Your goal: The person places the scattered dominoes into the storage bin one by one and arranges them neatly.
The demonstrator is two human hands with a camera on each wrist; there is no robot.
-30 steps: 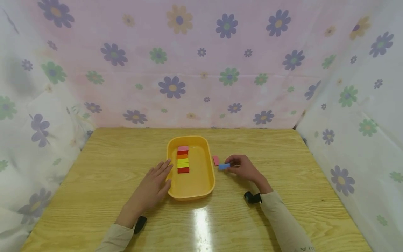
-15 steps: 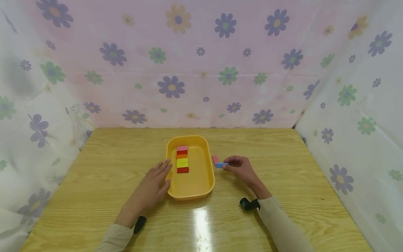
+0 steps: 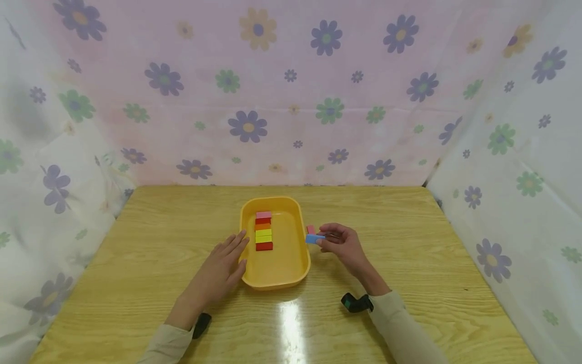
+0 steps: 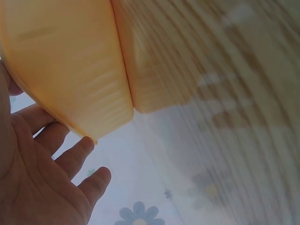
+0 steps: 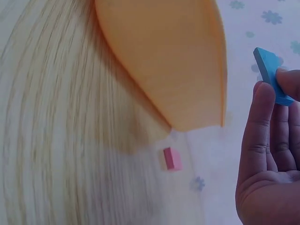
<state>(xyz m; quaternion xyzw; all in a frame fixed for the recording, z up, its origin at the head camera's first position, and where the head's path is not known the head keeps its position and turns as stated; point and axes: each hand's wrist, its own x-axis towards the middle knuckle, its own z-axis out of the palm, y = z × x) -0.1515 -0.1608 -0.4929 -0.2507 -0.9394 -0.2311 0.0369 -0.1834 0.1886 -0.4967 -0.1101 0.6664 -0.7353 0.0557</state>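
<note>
A yellow oval tray (image 3: 296, 263) sits mid-table and holds a row of flat blocks (image 3: 263, 230), pink at the far end, then red, yellow and red. My right hand (image 3: 340, 243) pinches a blue block (image 3: 314, 238) just off the tray's right rim, lifted above the table; the right wrist view shows the blue block (image 5: 271, 75) held at the fingertips. A pink block (image 3: 310, 229) lies on the table behind the blue one, and the same pink block (image 5: 172, 159) shows beside the tray (image 5: 164, 56). My left hand (image 3: 222, 270) rests flat against the tray's left wall (image 4: 65, 70), fingers straight.
The wooden table (image 3: 409, 237) is walled on three sides by flowered cloth (image 3: 291, 91). Black wrist-camera mounts show at both wrists, the right wrist's mount (image 3: 356, 303) nearer the tray.
My right hand has carried the blue block leftward, from beside the pink block to the tray's right rim. The left hand and the tray have not moved.
</note>
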